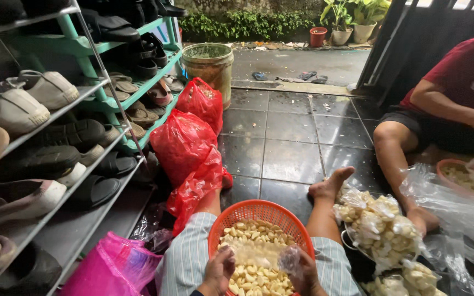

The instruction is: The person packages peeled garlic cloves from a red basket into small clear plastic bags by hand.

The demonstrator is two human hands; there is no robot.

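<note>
Now the orange basket [259, 211] sits in the person's lap, between the striped trouser legs, and it is well filled with pale peeled garlic cloves [253, 235]; both hands work at its near rim. The left hand [218, 269] is curled, fingers closed over cloves at the near left edge of the basket; whether it pinches one clove or several I cannot tell. The right hand [304, 274] is closed on a small clear plastic bag [290, 259], held just over the cloves at the near right edge. As for progress, I judge the bagging well under way but far from over: just right of the basket a metal bowl [352, 241] is heaped with filled clear packets of garlic [379, 227], and more packets [412, 277] lie nearer the bottom edge, yet the basket remains close to full, so plenty of cloves are left loose. Further right of the basket, a person in a red shirt [467, 71] sits on the dark tiled floor [292, 142], with a second orange bowl of cloves [467, 178] and loose clear plastic sheeting [456, 214] beside it. Left of the basket, red plastic bags [185, 142] crowd the leg, a pink bag [111, 268] lies nearer, and a shoe rack [56, 126] hems that side in. Beyond the basket stands a grimy bucket [208, 66].
</note>
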